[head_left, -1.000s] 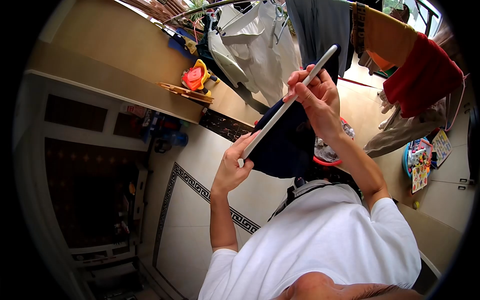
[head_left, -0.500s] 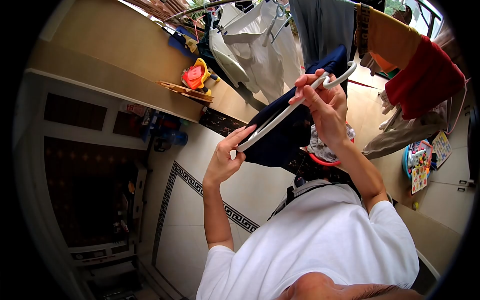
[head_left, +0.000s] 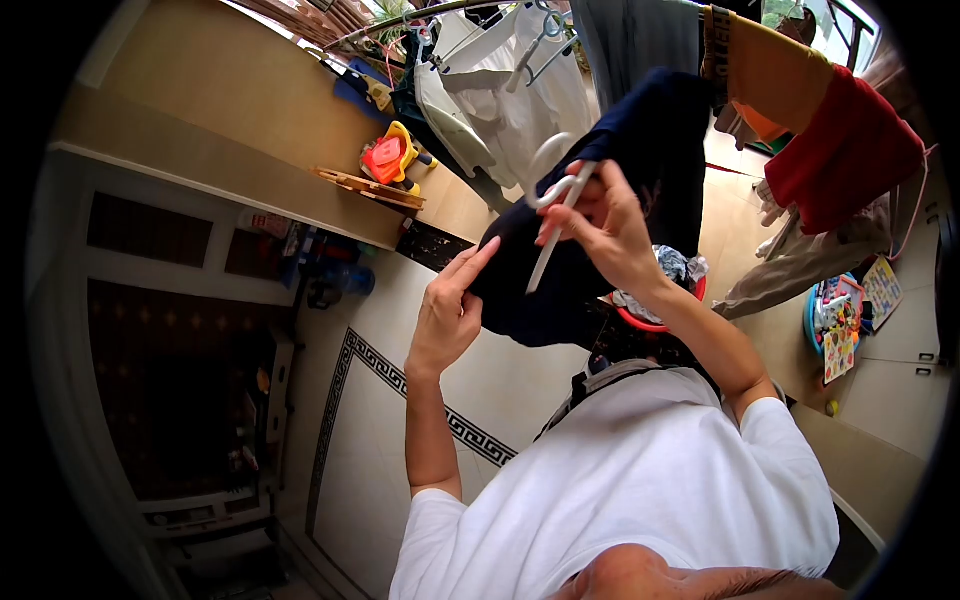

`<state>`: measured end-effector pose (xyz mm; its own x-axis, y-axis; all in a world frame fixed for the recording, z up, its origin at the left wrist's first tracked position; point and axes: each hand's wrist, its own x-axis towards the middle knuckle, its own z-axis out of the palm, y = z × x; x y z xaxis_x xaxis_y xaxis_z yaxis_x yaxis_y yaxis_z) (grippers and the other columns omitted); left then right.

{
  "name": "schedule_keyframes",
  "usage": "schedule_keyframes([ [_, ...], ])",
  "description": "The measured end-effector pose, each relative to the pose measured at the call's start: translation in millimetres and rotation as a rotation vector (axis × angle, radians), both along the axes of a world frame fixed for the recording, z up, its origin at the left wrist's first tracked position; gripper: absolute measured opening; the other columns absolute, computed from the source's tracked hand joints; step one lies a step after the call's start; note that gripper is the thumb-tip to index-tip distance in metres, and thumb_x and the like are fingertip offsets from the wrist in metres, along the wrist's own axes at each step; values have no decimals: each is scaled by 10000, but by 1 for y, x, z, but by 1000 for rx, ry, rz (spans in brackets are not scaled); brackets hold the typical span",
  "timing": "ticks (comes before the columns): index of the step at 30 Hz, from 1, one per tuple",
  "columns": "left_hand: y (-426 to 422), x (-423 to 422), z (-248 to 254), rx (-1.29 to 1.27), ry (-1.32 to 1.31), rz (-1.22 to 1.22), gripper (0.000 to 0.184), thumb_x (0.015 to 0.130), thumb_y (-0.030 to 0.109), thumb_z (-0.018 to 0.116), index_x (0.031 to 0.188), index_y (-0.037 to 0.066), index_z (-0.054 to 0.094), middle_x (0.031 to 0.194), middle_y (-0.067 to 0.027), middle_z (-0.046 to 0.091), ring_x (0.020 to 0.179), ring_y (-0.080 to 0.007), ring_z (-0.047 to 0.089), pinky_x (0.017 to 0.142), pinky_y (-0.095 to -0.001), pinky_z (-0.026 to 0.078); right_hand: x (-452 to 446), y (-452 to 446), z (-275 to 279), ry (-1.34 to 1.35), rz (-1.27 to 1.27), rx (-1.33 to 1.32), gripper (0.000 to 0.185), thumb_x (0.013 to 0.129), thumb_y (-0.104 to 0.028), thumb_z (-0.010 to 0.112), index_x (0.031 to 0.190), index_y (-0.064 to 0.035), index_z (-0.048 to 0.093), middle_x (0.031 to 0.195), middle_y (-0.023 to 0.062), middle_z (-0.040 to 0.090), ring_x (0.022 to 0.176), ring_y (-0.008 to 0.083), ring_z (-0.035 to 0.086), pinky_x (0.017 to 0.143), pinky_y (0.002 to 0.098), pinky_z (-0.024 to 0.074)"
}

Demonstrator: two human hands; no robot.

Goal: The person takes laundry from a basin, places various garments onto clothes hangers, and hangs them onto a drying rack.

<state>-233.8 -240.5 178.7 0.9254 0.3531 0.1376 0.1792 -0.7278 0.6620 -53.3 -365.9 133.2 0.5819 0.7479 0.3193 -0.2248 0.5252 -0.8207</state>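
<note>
A navy blue garment (head_left: 650, 130) hangs in front of me, stretching from the drying rack toward my left hand. My left hand (head_left: 447, 310) pinches its left edge between thumb and fingers. My right hand (head_left: 612, 225) is closed on a white clothes hanger (head_left: 545, 255) near the base of its hook, in front of the dark cloth. The hanger's hook curls up and to the left, and its bar slants down toward the lower left. Part of the hanger is hidden by my fingers and the cloth.
Pale clothes (head_left: 490, 90) on hangers, an orange cloth (head_left: 775, 75) and a red cloth (head_left: 850, 150) hang from the rack. Below stands a red basin (head_left: 645, 320) with laundry. At right is a blue tub (head_left: 812, 315) of small items; a yellow-and-red toy (head_left: 390, 155) sits at left.
The hanger has turned more upright and its hook has swung left. My right hand moved left and down. My left hand has left the hanger's end, and more navy cloth shows at right.
</note>
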Motion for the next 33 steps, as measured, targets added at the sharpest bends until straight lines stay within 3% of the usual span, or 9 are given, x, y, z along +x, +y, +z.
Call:
schedule_keyframes([
  [2, -5, 9, -2, -84, -78, -96, 646, 717, -172, 426, 1320, 35, 531, 1196, -169, 589, 959, -212, 605, 775, -237, 464, -12, 2, -1, 107, 196, -22, 326, 897, 10, 597, 1115, 0, 355, 949, 142, 595, 804, 219, 672, 719, 333, 589],
  [6, -10, 6, -20, -708, -281, -145, 587, 899, -26, 531, 1451, 35, 339, 1395, -133, 450, 1224, -174, 490, 1008, -259, 383, -16, -3, -7, 250, 100, 60, 327, 884, -7, 626, 1093, -17, 376, 921, 106, 577, 826, 234, 680, 755, 386, 600],
  [11, -12, -21, -21, -233, -77, 67, 334, 826, 14, 667, 1152, -2, 601, 1051, -111, 655, 943, -224, 637, 828, -311, 498, -4, -9, -11, 327, -112, 175, 322, 879, -28, 644, 1071, -45, 386, 929, 87, 562, 872, 257, 679, 804, 414, 592],
  [19, -33, 4, -29, 112, -233, 144, 137, 841, -12, 631, 974, -22, 601, 812, -139, 582, 708, -279, 573, 661, -318, 452, -34, 0, -26, 290, -49, 131, 230, 909, -38, 607, 1077, -14, 451, 928, 83, 580, 917, 209, 664, 791, 336, 590],
  [23, -22, -12, -33, 119, -252, 197, 112, 856, -8, 620, 966, -26, 608, 823, -121, 586, 730, -271, 576, 655, -329, 462, -18, -53, -19, -148, 26, -300, 123, 897, -21, 608, 1017, 0, 593, 965, 84, 610, 941, 162, 643, 700, 244, 564],
  [25, -13, -24, -33, 85, -273, 173, 113, 854, -10, 626, 965, -26, 614, 825, -112, 590, 729, -247, 577, 656, -308, 463, 8, -74, -24, -768, -675, -269, 282, 762, -7, 728, 1011, -42, 600, 985, 112, 598, 934, 243, 597, 703, 286, 510],
  [27, -10, -32, -31, 36, -263, 181, 117, 853, -17, 629, 969, -25, 622, 831, -97, 594, 735, -212, 574, 670, -279, 463, 41, -88, -18, -1044, -834, -407, 435, 739, -35, 758, 1131, -54, 570, 1158, 112, 555, 1046, 279, 550, 835, 350, 491],
  [30, -3, -33, -29, 11, -295, 149, 111, 836, -40, 620, 945, -34, 598, 820, -103, 577, 718, -202, 555, 678, -263, 436, 76, -94, -41, -886, -361, -451, 357, 727, -2, 744, 1061, -19, 617, 1002, 106, 640, 931, 275, 617, 800, 349, 510],
  [33, -6, -46, -22, 136, -395, 93, 147, 809, -15, 648, 956, -7, 633, 835, -102, 599, 730, -232, 571, 678, -299, 460, 77, -109, -32, -917, -406, -337, 245, 749, 53, 685, 983, 3, 631, 888, 119, 645, 822, 260, 619, 732, 325, 504],
])
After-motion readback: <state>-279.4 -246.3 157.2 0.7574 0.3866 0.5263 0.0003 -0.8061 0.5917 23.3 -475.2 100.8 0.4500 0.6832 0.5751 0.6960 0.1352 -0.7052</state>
